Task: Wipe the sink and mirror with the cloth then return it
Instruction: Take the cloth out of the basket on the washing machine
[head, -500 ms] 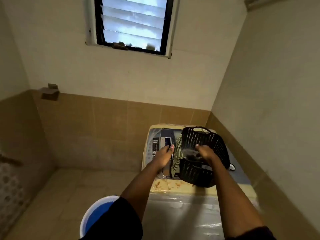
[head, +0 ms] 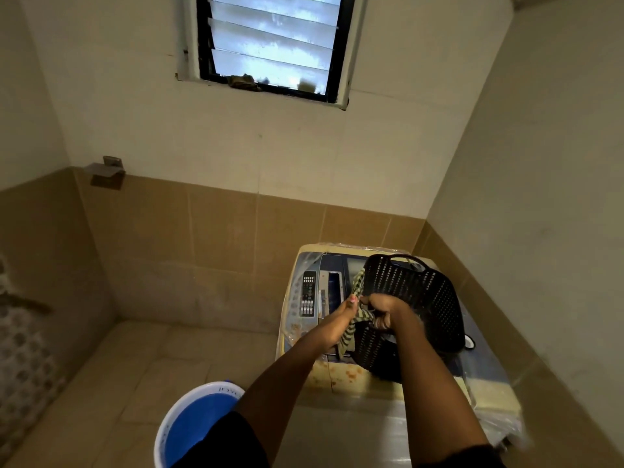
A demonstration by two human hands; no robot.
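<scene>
Tiles cover the room: brown ones on the lower wall, pale ones above. On the far left wall a small metal bracket (head: 107, 171) is fixed at the line where the two colours meet. High in the back wall is a window (head: 270, 42) with glass slats and a black frame, and some small dark things lie on its sill.

Low in the view, on the floor (head: 111, 383), stands a bucket (head: 189, 423) with a white rim and blue inside. A dark sleeve hides part of it.

Right of the bucket stands a washing machine (head: 310, 295) under a clear plastic cover, in the corner of the room. Its control panel with small buttons faces up.

Both arms of the person reach forward over the machine. The left hand (head: 347, 307) is closed around the striped cloth (head: 351, 332), green and dark, near its upper part; one pink nail is visible. The cloth hangs down between the two hands, and its lower end falls beside the basket wall.

The right hand (head: 385, 310) is just beside the left one, with the fingers curled. It seems to grip the same cloth, at the rim of the basket.

The black basket (head: 415, 298), with many small holes and a handle, lies tilted on top of the machine, with its opening turned toward the person. A small white and black object (head: 469, 342) lies just behind the basket on the right.
</scene>
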